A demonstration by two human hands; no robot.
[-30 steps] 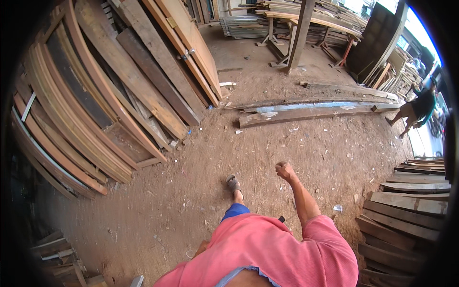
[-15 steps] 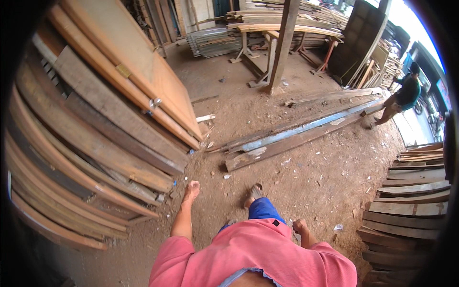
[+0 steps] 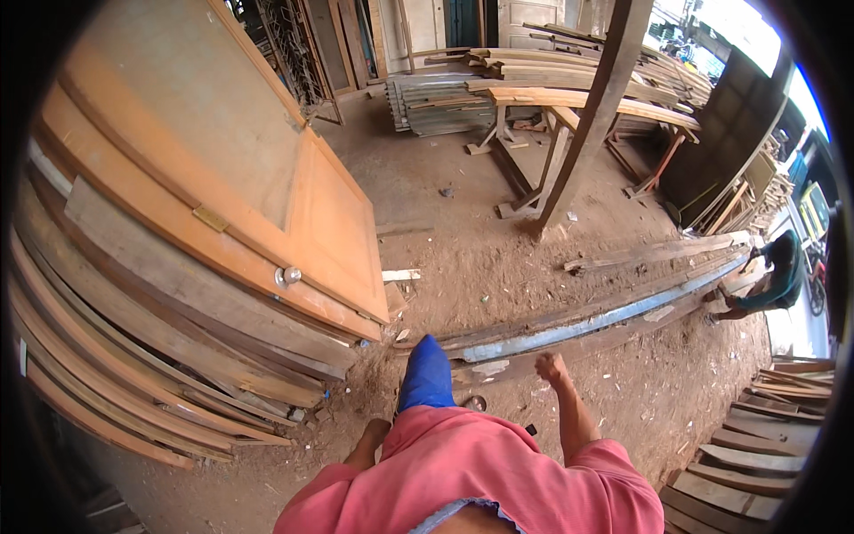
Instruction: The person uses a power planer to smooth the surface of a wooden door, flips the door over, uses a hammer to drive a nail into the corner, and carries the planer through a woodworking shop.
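My right hand swings forward over the near end of the long beams, its fingers curled in and nothing seen in them. It touches none of the wood. My left hand hangs low beside my hip; its fingers are too hidden to read. Ahead of my raised knee lie long beams on the dirt: a pale-blue painted one beside a dark brown one. At their far right end a person in a dark green top bends low, arms reaching down toward the wood.
Wooden doors and stacked planks lean on my left. A wooden post stands ahead, with trestles carrying boards behind it. More planks are stacked at the right. Another weathered beam lies beyond the blue one.
I have stepped forward, so the beams and doors are nearer. My right hand has swung forward and my left hand back. The other person has gone from standing to bending down.
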